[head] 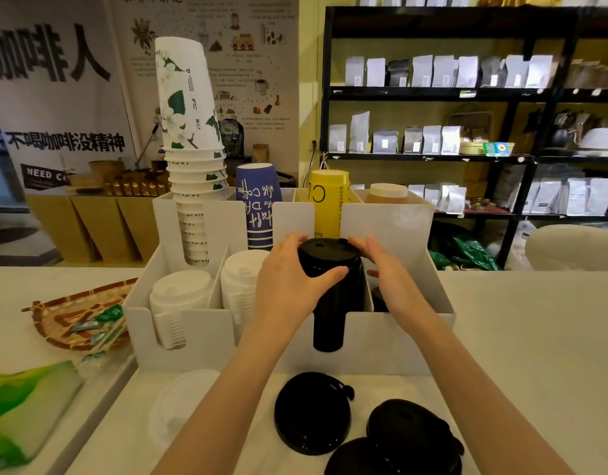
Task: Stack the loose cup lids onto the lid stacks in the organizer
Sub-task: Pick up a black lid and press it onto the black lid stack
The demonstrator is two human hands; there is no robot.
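A white organizer (199,341) stands on the counter. In its front row are two white lid stacks (179,299) (242,279) and a tall black lid stack (333,289). My left hand (292,279) wraps the left side of the black stack near its top, thumb across the front. My right hand (388,272) presses against its right side with fingers spread on the top lid. On the counter in front lie three loose black lids (311,411) (412,426) (360,457) and a clear lid (182,406).
Behind the lid slots stand paper cup stacks: white floral (189,138), blue (256,204), yellow (328,200). A woven tray (66,317) with packets lies at left, a green bag (18,409) nearer. Black shelves (467,94) with pouches fill the background.
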